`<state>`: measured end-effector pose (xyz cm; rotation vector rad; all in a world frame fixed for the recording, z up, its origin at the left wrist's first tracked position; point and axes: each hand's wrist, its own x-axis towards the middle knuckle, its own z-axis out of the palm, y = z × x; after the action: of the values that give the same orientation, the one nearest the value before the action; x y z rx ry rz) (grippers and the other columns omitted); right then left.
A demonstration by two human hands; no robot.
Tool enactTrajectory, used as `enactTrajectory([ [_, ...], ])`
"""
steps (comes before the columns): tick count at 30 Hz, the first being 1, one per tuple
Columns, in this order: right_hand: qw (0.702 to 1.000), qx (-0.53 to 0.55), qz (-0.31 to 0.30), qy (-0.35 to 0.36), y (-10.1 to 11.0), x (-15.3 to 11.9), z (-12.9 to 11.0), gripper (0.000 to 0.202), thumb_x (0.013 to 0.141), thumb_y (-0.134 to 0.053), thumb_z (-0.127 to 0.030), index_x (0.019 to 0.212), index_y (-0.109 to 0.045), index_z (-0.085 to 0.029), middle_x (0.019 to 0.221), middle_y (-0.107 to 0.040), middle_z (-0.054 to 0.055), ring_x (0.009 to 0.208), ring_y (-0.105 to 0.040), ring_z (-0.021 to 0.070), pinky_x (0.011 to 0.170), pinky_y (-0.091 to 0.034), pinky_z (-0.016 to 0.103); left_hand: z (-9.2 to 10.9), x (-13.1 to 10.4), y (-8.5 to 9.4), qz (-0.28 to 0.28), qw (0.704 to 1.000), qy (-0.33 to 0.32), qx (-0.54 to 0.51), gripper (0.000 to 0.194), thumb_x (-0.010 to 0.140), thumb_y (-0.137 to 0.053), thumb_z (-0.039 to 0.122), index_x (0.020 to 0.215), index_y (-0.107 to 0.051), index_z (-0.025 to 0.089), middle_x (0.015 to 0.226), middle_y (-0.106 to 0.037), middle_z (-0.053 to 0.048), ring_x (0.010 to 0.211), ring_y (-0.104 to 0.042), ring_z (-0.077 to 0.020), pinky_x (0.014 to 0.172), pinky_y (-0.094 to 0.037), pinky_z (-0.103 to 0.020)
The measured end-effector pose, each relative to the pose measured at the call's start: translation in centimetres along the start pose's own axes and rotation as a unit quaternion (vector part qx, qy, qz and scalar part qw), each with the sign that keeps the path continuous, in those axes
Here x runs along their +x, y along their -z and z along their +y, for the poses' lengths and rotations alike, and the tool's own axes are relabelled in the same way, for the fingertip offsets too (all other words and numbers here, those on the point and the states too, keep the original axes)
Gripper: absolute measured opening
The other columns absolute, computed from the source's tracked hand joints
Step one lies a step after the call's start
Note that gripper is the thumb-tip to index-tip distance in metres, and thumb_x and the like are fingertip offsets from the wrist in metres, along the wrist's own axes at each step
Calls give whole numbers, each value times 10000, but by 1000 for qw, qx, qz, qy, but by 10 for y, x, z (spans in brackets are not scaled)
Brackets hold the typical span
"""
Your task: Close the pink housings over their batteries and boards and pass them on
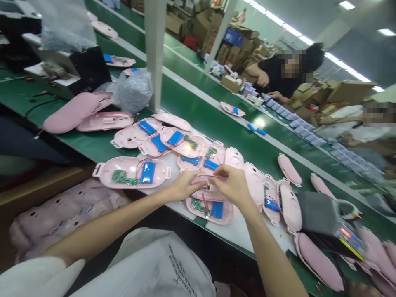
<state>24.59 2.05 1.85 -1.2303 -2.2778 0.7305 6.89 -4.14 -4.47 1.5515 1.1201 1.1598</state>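
Observation:
My left hand (185, 185) is closed on the left end of a small pink plastic shell (213, 193). From the other side, my right hand (231, 184) pinches the same shell near its top, fingers bent inward. Thin red and dark wires run from it to an open pink casing half (229, 214) just below. That casing holds a green circuit board (198, 205) and a blue battery (217, 210). Left of my hands lies another open casing half (107, 175), with a board and a blue battery (147, 172). What the fingertips touch is partly hidden.
More pink casings (148, 128) crowd the bench behind my hands. A grey device with a lit display (346, 235) stands at right. A box of pink shells (66, 210) is below left. A metal post (155, 53) rises behind; a person (278, 74) works across the line.

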Motion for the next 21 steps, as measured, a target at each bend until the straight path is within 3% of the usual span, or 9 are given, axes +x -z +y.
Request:
enactTrajectory([
  [3,980,-79,96,153,-8,-39,1,79,868,-604,-179,797,-631,-200,764,-689,25,720,-651,168,679,-483,276,-3,-9,6,-81,991,-32,98,326,995,-453,353,1210,-635,189,1103,-728,-70,985,-689,-221,885,-542,-320],
  [6,920,-216,166,283,-25,-78,8,211,936,-503,-99,760,-582,-183,742,-640,37,687,-583,160,640,-434,283,-15,-14,20,-183,945,-128,238,433,988,-353,233,1367,-562,243,1384,-611,-74,1254,-588,-252,1070,-476,-399],
  [9,904,-246,195,290,-45,-96,17,218,963,-537,-156,747,-564,-169,778,-633,43,691,-552,161,618,-430,288,-20,-12,30,-216,886,-210,352,553,931,-414,223,1481,-451,267,1583,-385,-68,1438,-394,-313,1169,-377,-480],
  [10,906,-228,209,288,-50,-99,20,215,966,-540,-167,752,-565,-166,802,-642,48,713,-560,162,640,-452,289,-17,-9,30,-216,874,-217,377,566,919,-449,257,1485,-445,255,1591,-368,-80,1432,-397,-333,1158,-388,-490],
  [12,912,-166,245,283,-56,-106,22,185,965,-523,-156,789,-578,-166,826,-655,52,741,-577,160,679,-489,289,-2,3,22,-216,862,-186,419,537,902,-516,346,1422,-514,213,1509,-475,-124,1336,-499,-353,1096,-447,-489],
  [15,916,-58,326,226,-64,-137,27,141,953,-474,-130,902,-598,-171,787,-651,52,710,-592,159,644,-511,284,34,30,-2,-245,839,-95,476,506,810,-640,365,1278,-620,173,1261,-645,-144,1147,-608,-343,1003,-495,-471],
  [17,905,-17,405,127,-74,-176,39,147,943,-469,-118,942,-603,-179,762,-650,48,684,-612,161,627,-527,282,58,46,-19,-280,817,-48,502,505,719,-684,312,1200,-656,164,1170,-665,-135,1078,-626,-334,969,-501,-460],
  [21,820,-83,546,-148,-81,-271,86,96,938,-562,-148,900,-633,-200,744,-667,21,629,-648,157,585,-525,257,84,53,-41,-333,776,15,536,332,584,-699,297,886,-675,162,991,-664,-107,926,-647,-313,822,-535,-413],
])
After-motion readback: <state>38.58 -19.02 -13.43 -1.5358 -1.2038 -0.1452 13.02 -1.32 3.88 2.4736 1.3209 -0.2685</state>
